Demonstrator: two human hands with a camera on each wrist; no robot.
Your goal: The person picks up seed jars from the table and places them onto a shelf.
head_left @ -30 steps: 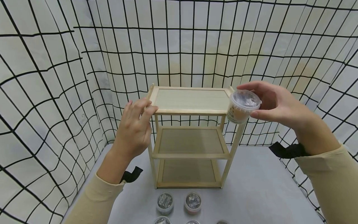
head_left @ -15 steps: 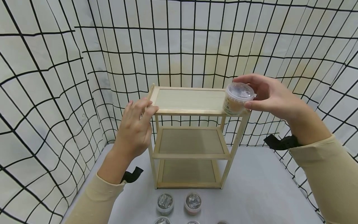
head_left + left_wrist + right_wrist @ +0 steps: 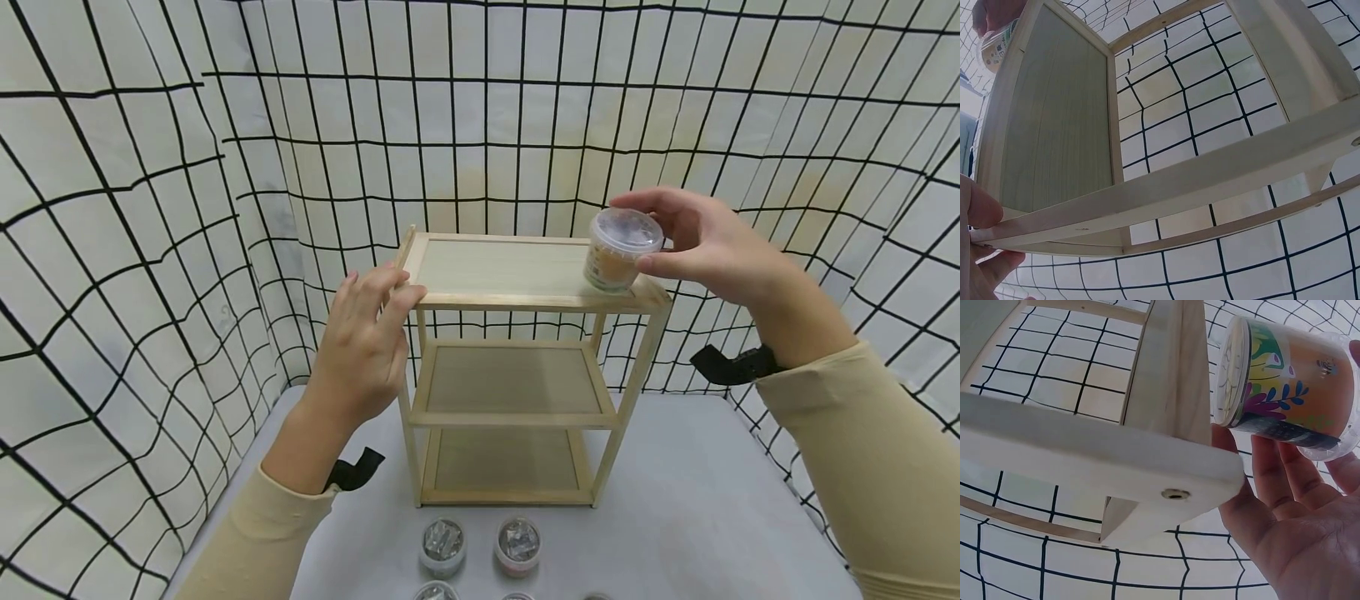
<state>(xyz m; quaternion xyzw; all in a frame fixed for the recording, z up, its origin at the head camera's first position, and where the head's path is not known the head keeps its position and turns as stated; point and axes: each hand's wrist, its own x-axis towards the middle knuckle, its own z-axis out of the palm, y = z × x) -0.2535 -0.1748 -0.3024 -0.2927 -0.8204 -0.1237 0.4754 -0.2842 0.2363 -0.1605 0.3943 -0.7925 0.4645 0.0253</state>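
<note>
My right hand [image 3: 632, 233] grips a small clear lidded cup [image 3: 618, 254] with an orange flowered label. It holds the cup at the right end of the top shelf of a three-tier wooden rack [image 3: 510, 268]. I cannot tell whether the cup's base touches the shelf. In the right wrist view the cup [image 3: 1285, 381] lies in my fingers [image 3: 1272, 481], close beside the rack's corner rail [image 3: 1166, 381]. My left hand [image 3: 367, 333] rests with straight fingers against the rack's front left corner. Its thumb [image 3: 979, 206] lies on the front rail [image 3: 1166, 187].
Several more lidded cups stand on the grey table [image 3: 675, 500] in front of the rack, among them a grey one [image 3: 442, 542] and a pinkish one [image 3: 517, 542]. The middle shelf [image 3: 510, 379] and bottom shelf [image 3: 504, 458] are bare. Grid-patterned cloth walls [image 3: 150, 208] close in the left, back and right.
My right hand has carried the cup left and away from me, from beside the rack's right post to the right end of the top shelf. The left hand stayed in place.
</note>
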